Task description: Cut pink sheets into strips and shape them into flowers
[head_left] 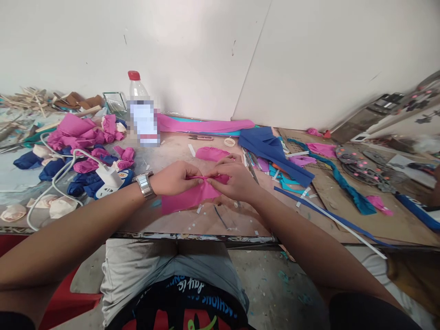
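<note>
Over the table's front part, my left hand [177,178] and my right hand [232,178] meet at the thumbs and pinch the upper edge of a pink fabric piece [185,199]. That edge looks folded or rolled between the fingertips, and the rest hangs down in front. My left wrist wears a metal watch [146,184]. Just behind the hands lies another pink piece with a gathered edge [209,153]. A roll of tape [229,142] and a pair of thread snips [201,137] rest farther back.
Pink, navy and cream fabric flowers [85,133] crowd the left, with a white cable and charger [109,176]. A capped bottle [135,85] stands behind a blurred phone [144,121]. Navy fabric [264,149], blue strips and cardboard [330,192] lie right. The wall [192,55] closes the back.
</note>
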The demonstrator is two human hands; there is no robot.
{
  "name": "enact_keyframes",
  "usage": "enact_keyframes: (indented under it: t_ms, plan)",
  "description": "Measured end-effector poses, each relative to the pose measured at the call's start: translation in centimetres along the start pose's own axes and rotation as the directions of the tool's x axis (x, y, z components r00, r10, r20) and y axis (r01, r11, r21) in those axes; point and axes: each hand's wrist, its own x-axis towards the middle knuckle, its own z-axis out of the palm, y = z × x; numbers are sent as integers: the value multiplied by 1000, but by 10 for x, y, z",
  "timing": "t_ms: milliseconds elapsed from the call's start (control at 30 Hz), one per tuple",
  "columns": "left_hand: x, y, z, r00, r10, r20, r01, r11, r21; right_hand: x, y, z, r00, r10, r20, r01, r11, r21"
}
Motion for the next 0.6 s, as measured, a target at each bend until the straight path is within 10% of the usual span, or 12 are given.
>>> enact_keyframes:
  t_ms: [600]
  plan:
    - [2,0,-3,1000,-23,2,23,986,-163,-3,0,1,994,-111,1,111,990,-83]
